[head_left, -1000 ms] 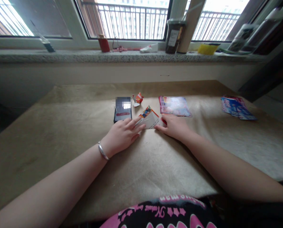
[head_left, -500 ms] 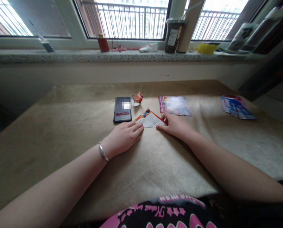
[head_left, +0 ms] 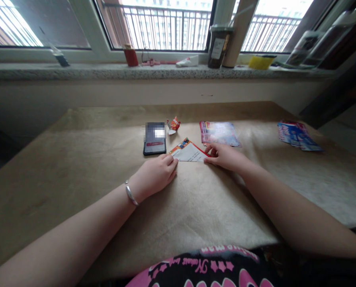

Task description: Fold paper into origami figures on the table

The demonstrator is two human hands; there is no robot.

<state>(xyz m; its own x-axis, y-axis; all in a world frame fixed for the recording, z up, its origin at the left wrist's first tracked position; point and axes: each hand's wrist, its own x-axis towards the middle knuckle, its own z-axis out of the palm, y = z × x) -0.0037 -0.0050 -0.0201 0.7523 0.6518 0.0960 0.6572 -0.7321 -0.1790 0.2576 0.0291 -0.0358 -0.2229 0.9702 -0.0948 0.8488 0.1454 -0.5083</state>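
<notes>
A sheet of printed paper folded into a triangle (head_left: 190, 153) lies on the table, white with an orange, patterned border and its point facing the window. Its left corner is under the closed fingers of my left hand (head_left: 156, 172), which wears a silver bracelet (head_left: 130, 194). At the right corner, the thumb and fingers of my right hand (head_left: 225, 156) pinch the paper. Both end corners are hidden by the fingers. Just beyond my left hand sits a phone (head_left: 154, 146) with its screen partly blurred. A small red and white folded paper piece (head_left: 174, 126) stands beside the phone.
Behind my right hand is a stack of glossy colourful sheets (head_left: 221, 133). More blue and red printed packets (head_left: 299, 136) lie farther right on the table (head_left: 76, 159). Along the granite windowsill (head_left: 91, 73) stand a red container (head_left: 131, 56), a dark jar (head_left: 218, 48) and a yellow object (head_left: 261, 61).
My right hand has slid slightly right along the paper's lower edge to its corner. My left hand has drawn back slightly left, its fingers more bent.
</notes>
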